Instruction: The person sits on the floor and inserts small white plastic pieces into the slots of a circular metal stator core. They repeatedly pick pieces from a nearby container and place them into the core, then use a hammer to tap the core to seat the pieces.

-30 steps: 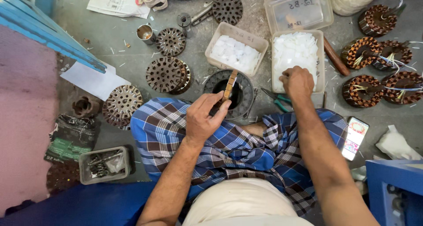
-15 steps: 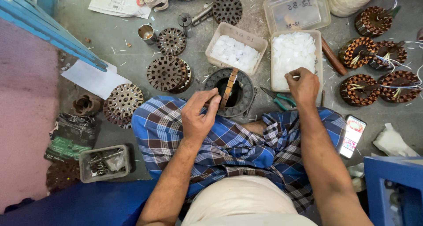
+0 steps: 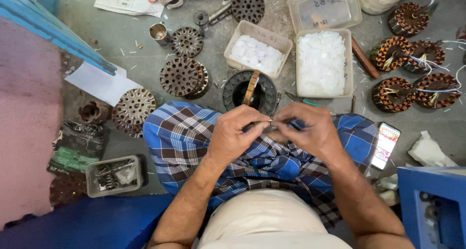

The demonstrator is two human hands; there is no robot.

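Head view shows our left hand (image 3: 238, 135) and right hand (image 3: 310, 132) pinching one small white strip (image 3: 270, 124) together above the stator ring (image 3: 250, 91).

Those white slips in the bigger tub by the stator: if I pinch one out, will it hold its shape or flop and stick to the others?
The white slips look thin and paper-like, so probably light and bendy. They lie loosely heaped in the tub, so several may lift together. The piece between the left hand and right hand is too small to judge.

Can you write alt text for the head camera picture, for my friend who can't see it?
Seen from above, a seated person's left hand and right hand meet over a blue checked cloth, pinching a small thin piece between them. Ahead on the grey floor sit a dark metal ring, two tubs of white slips and copper-wound coils.
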